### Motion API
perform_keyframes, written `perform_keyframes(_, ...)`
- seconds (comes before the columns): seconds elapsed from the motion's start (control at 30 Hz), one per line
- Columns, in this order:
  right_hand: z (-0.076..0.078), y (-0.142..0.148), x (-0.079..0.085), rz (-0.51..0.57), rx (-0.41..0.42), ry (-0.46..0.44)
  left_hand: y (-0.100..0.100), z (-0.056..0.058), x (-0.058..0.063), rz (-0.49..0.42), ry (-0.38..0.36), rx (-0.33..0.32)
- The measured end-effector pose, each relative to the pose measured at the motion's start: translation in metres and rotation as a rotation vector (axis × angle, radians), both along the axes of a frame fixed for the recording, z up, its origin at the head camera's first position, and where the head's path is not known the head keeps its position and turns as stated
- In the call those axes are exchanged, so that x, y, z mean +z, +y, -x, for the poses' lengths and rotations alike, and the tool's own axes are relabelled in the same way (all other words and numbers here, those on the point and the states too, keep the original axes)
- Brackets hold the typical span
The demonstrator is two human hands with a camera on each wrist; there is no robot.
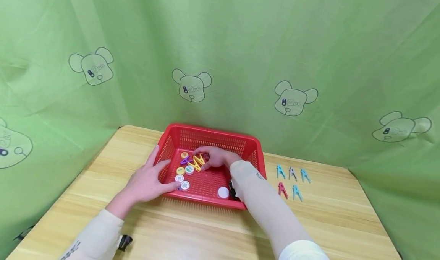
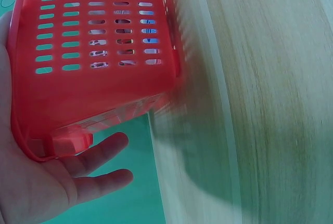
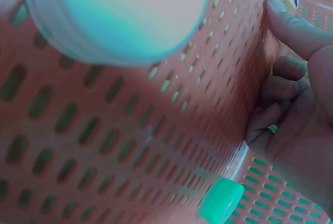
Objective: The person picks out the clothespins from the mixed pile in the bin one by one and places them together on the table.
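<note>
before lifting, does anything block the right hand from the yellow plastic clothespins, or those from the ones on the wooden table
Nothing visible blocks the right hand from the yellow plastic clothespins; the red perforated plastic basket's right wall stands between them and the blue, red and grayish clothespins.

One red basket [image 1: 213, 129]. On worktop [image 1: 192, 237], five clothespins [image 1: 280, 171]: three blue, one lilac, one red. In basket, head view: two yellow caps [image 1: 180, 171], four white-topped caps [image 1: 223, 192], one purple clothespin [image 1: 185, 161]; several yellow clothespins [image 1: 197, 165], exact count unclear.
</note>
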State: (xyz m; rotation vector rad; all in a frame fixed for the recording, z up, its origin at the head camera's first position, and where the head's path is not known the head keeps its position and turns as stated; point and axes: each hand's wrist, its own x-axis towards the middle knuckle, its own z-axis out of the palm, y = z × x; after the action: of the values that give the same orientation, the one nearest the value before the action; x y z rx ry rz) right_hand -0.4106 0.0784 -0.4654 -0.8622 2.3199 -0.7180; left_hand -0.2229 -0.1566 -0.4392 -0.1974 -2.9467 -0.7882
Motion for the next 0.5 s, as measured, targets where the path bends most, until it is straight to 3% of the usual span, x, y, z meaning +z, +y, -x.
perform_keyframes(0.5,0.0070,0.0031,-0.0021,-0.005,0.007,-0.017,-0.0007,-0.0006,0.0001,0.000,0.013,-0.012)
